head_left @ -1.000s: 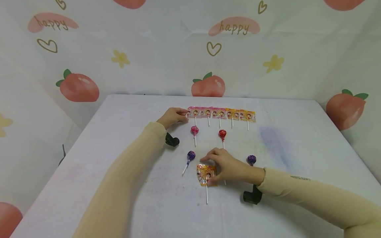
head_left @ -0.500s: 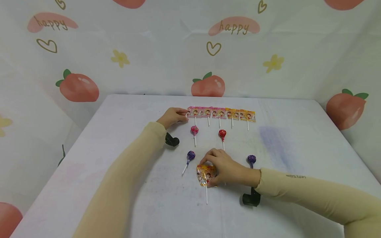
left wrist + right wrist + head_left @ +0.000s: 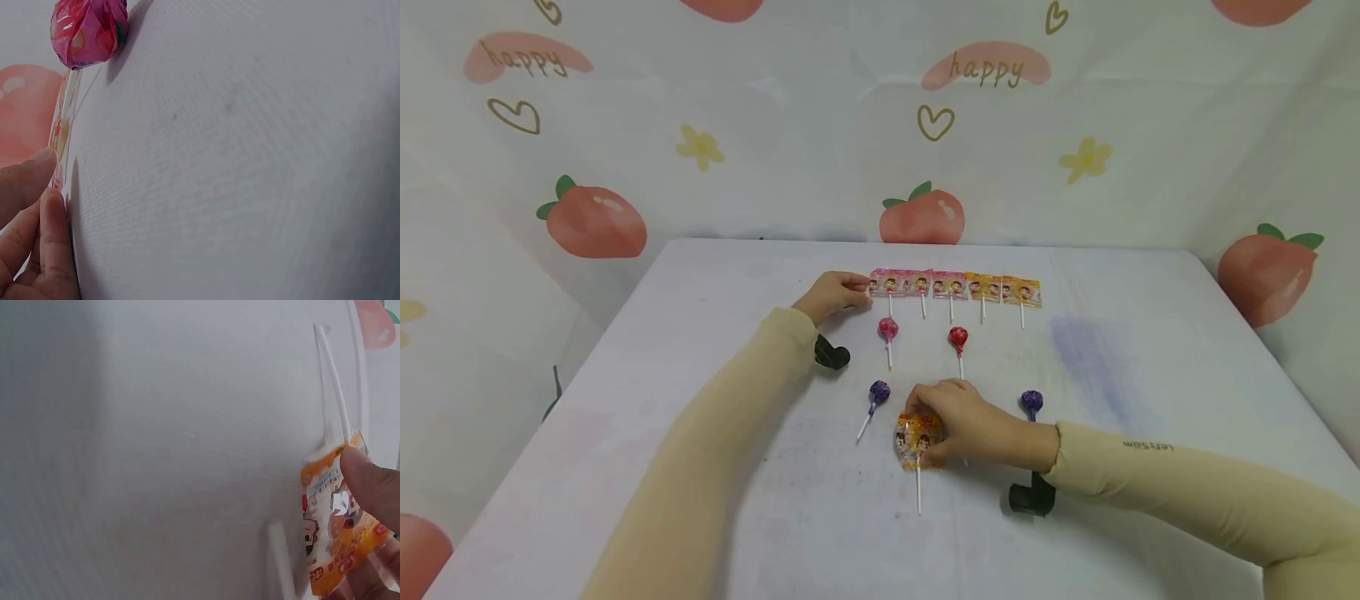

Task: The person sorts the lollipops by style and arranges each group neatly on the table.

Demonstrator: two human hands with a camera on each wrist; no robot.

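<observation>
In the head view, my right hand (image 3: 973, 423) holds a flat lollipop (image 3: 917, 437) in an orange printed wrapper, its white stick pointing toward me. The right wrist view shows the thumb on one face of that wrapper (image 3: 331, 519) and fingers behind it. At the back, my left hand (image 3: 831, 297) pinches the left edge of the leftmost pink-wrapped flat lollipop (image 3: 889, 283). This lollipop begins a side-by-side row with other pink ones (image 3: 950, 285) and orange ones (image 3: 1022, 291). A white stick (image 3: 282, 559) shows close to my right hand; its head is hidden.
Round lollipops lie on the white table (image 3: 820, 517): pink (image 3: 888, 328), red (image 3: 958, 337), purple at left (image 3: 879, 392) and purple at right (image 3: 1032, 402), partly behind my right forearm. Black wrist cameras (image 3: 832, 354) sit under both wrists. A fruit-printed cloth (image 3: 812, 167) hangs behind.
My right fingers have closed onto the orange-wrapped lollipop, whose wrapper now bends in slightly. My left hand and the back row stay put; the whole view shifts slightly.
</observation>
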